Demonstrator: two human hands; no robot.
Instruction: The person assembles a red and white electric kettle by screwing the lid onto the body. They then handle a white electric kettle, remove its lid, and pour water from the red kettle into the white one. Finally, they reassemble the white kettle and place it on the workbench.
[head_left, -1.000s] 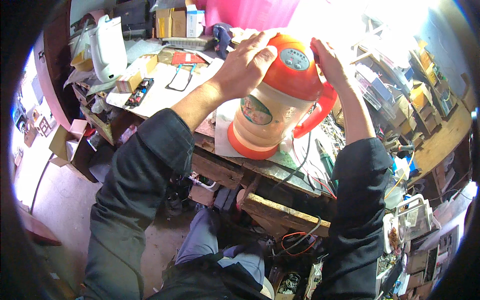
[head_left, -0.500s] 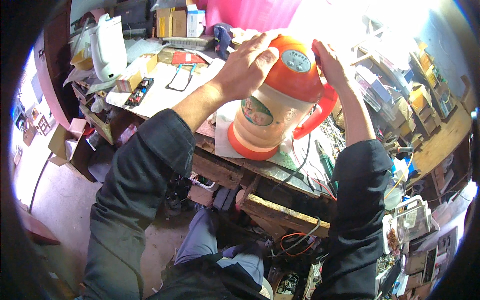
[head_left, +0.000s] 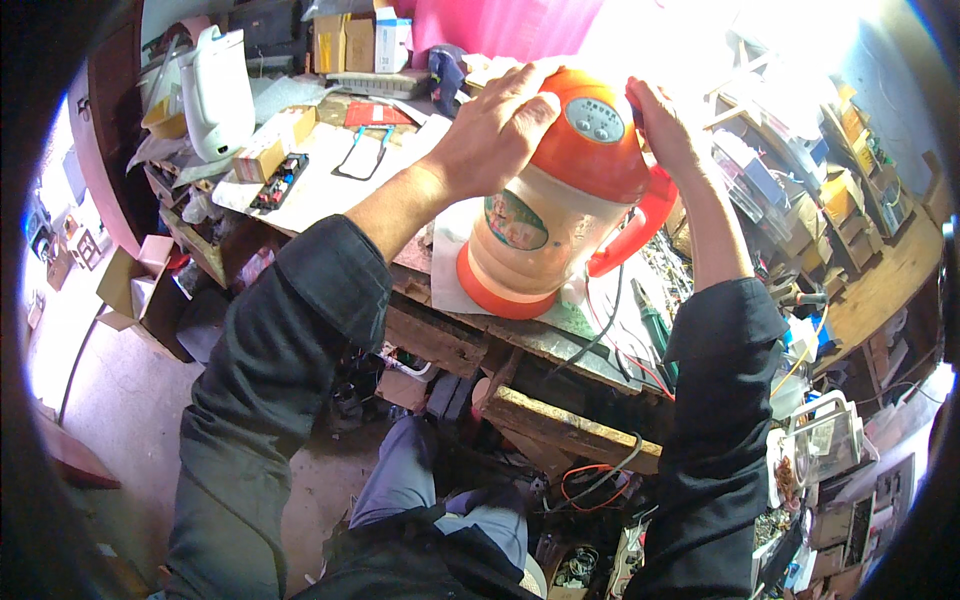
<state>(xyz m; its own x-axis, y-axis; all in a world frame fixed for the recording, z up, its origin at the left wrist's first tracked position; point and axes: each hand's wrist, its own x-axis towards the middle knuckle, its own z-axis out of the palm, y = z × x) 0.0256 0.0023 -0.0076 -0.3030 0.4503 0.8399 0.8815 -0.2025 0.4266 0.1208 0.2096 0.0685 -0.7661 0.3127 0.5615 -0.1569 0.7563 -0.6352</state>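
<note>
An orange and cream soy milk maker (head_left: 555, 225) stands on the cluttered workbench, leaning a little in view. Its orange lid (head_left: 590, 168) carries a grey oval control panel, and an orange handle (head_left: 640, 228) sits on its right side. My left hand (head_left: 500, 130) is wrapped around the lid's left side, thumb toward the panel and fingertips hidden over the far edge. On the opposite side, my right hand (head_left: 665, 130) grips the lid's right edge above the handle; its fingers are partly hidden.
A white kettle-like appliance (head_left: 217, 100) stands at the back left, near a blue-handled frame (head_left: 365, 152) and a black tray of small parts (head_left: 280, 183). Cables (head_left: 610, 320) run beside the base. An open drawer (head_left: 560, 425) juts out below the bench. Stacked parts crowd the right.
The soy milk maker has shifted very slightly to the right under my hands. Both hands keep their places on the lid.
</note>
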